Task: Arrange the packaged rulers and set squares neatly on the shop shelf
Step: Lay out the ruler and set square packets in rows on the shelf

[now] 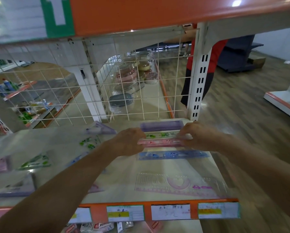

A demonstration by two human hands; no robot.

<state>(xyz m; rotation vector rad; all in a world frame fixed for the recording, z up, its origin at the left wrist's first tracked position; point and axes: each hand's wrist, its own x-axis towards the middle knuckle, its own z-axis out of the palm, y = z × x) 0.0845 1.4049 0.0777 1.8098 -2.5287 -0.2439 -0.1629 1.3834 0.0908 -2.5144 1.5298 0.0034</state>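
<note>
Mid-frame, your left hand point(130, 142) and right hand point(197, 137) pinched both ends of the flat pink packaged ruler point(161, 143), seemingly squaring it.

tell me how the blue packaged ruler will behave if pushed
The blue packaged ruler lies flat, so it probably slides rather than tips. Its shiny wrap on the glossy shelf looks slippery. Thin and long, it likely feels light.

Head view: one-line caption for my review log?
Left hand and right hand grip opposite ends of a pink packaged ruler at the shelf, a blue ruler nearer the camera.
</note>
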